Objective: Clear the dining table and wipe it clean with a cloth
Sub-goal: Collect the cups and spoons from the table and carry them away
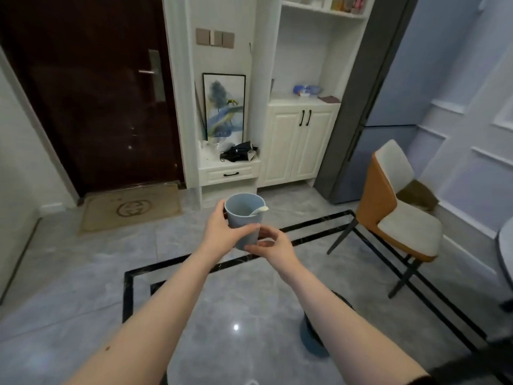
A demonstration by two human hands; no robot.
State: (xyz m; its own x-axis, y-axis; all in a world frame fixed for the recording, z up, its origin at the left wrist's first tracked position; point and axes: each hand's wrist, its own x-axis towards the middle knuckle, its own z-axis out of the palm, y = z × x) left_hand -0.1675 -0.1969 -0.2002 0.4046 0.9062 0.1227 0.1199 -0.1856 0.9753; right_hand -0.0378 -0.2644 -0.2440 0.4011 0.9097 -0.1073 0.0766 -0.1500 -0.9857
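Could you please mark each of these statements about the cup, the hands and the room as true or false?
1. Both hands hold the blue cup. True: the left hand wraps its side and the right hand grips it near the base.
2. The cup is empty. False: a white spoon rests inside, its end poking over the rim.
3. The cup stands on a table. False: it is held in the air above the tiled floor.
4. A chair with an orange back stands to the right. True.
5. The dark door on the left is open. False: it is closed, with a doormat in front of it.
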